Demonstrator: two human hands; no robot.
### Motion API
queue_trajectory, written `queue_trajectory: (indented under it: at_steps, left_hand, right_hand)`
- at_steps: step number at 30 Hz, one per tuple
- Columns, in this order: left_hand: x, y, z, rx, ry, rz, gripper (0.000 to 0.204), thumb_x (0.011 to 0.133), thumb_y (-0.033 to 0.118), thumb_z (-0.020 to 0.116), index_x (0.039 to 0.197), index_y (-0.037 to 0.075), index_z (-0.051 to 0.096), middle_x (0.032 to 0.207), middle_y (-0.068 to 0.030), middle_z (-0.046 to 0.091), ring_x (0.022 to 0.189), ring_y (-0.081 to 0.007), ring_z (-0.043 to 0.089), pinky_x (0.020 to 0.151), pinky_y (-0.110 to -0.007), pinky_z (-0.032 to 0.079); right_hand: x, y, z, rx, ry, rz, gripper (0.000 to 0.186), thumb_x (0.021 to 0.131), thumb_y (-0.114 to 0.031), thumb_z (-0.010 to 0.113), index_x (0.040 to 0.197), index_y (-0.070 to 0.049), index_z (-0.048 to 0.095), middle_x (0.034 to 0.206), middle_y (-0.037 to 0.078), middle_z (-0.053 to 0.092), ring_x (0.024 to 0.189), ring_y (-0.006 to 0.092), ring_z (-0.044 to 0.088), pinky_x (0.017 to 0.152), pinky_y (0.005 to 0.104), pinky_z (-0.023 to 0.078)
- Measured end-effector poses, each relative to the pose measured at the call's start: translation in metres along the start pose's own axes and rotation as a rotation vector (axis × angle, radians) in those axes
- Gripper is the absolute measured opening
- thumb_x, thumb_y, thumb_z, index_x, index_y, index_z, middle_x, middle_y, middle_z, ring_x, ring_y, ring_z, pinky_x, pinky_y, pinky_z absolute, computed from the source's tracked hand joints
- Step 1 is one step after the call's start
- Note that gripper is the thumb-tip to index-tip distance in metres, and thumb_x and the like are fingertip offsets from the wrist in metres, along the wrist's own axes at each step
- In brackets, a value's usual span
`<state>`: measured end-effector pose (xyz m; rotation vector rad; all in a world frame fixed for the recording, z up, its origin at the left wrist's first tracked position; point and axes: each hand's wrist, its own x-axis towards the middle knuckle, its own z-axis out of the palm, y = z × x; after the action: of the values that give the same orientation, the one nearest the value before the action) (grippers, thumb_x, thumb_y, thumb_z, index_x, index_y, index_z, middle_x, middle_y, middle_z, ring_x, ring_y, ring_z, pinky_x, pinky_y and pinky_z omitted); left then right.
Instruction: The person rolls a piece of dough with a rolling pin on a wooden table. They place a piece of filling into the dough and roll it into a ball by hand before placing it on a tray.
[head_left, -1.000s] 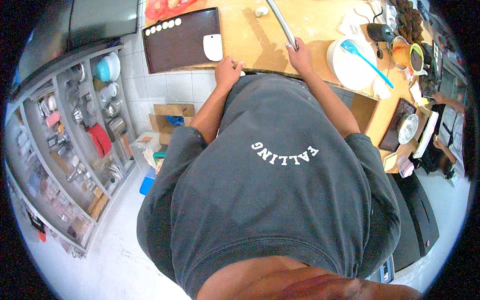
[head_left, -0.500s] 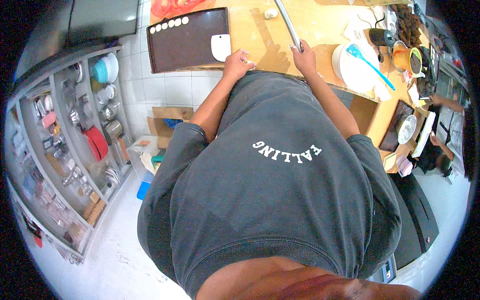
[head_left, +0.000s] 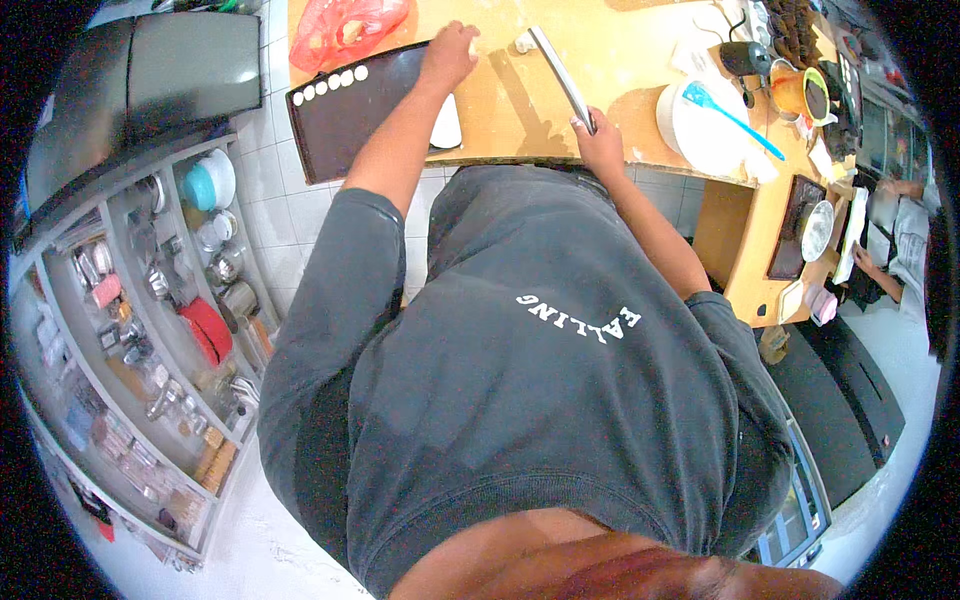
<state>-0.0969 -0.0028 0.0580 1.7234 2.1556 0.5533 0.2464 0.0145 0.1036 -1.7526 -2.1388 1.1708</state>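
My left hand (head_left: 450, 55) reaches over the back right corner of a dark tray (head_left: 340, 130), fingers curled round something pale and too small to name. Several pale flat rounds (head_left: 330, 84) line the tray's back edge, and a white scraper (head_left: 445, 130) lies at its right end, partly behind my forearm. My right hand (head_left: 600, 145) is closed on the near end of a long steel bar (head_left: 560, 75). A pale dough lump (head_left: 523, 43) sits by the bar's far end on the wooden table (head_left: 500, 110).
A red plastic bag (head_left: 340, 30) lies behind the tray. At right are a white bowl (head_left: 680, 130) with blue spatula (head_left: 740, 125), black kettle (head_left: 745, 60), containers (head_left: 815, 95) and another tray (head_left: 790, 250). A co-worker's hand (head_left: 865, 255) works at far right. Metal shelves (head_left: 150, 330) stand left.
My left hand has moved from the table's front edge up and away, over the tray's far corner. The bar in my right hand has swung, its far end lower in view, beside the lump.
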Motion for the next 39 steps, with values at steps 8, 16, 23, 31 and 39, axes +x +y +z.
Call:
queue_trajectory:
  at_steps: [8,16,23,31,39]
  left_hand:
    - [0.066,-0.030,-0.009,0.059,0.040,0.034,0.049,0.082,0.021,0.082,0.128,0.011,0.067,0.120,-0.0163,0.065,0.117,-0.0363,0.064,0.105,-0.045,0.052]
    - [0.049,0.034,0.013,0.355,-0.095,0.214,0.065,0.087,0.025,0.079,0.148,0.025,0.056,0.150,-0.0123,0.052,0.136,-0.0295,0.050,0.104,-0.054,0.044]
    - [0.060,0.041,0.056,0.245,-0.121,0.454,0.046,0.089,0.028,0.077,0.134,0.022,0.067,0.129,-0.0107,0.067,0.125,-0.0279,0.060,0.100,-0.049,0.047]
    - [0.026,0.085,0.057,0.021,-0.235,-0.097,0.027,0.084,0.029,0.082,0.098,0.006,0.075,0.095,-0.0153,0.072,0.101,-0.0349,0.069,0.088,-0.048,0.056]
    - [0.005,0.141,0.057,0.004,-0.136,-0.133,0.032,0.082,0.030,0.083,0.108,0.011,0.077,0.105,-0.0133,0.070,0.111,-0.0338,0.065,0.094,-0.050,0.053]
  right_hand:
    - [-0.009,-0.007,0.014,0.017,0.083,0.050,0.041,0.097,-0.032,0.070,0.128,-0.007,0.068,0.088,0.023,0.073,0.082,0.0385,0.072,0.075,0.0469,0.054]
    - [-0.013,0.017,0.017,0.107,0.221,0.094,0.040,0.096,-0.030,0.073,0.128,-0.006,0.069,0.085,0.016,0.071,0.074,0.0263,0.066,0.071,0.0403,0.052]
    - [0.012,0.006,-0.016,0.046,0.143,0.149,0.038,0.096,-0.028,0.074,0.124,-0.003,0.070,0.081,0.012,0.068,0.070,0.0195,0.061,0.067,0.0367,0.050]
    - [0.036,0.032,-0.043,0.001,-0.007,0.078,0.048,0.097,-0.037,0.071,0.134,-0.007,0.067,0.102,0.023,0.073,0.092,0.0384,0.071,0.083,0.0473,0.054]
    - [0.070,0.065,-0.047,0.089,-0.188,0.100,0.052,0.099,-0.038,0.070,0.141,-0.008,0.063,0.110,0.024,0.073,0.101,0.0371,0.071,0.089,0.0468,0.054]
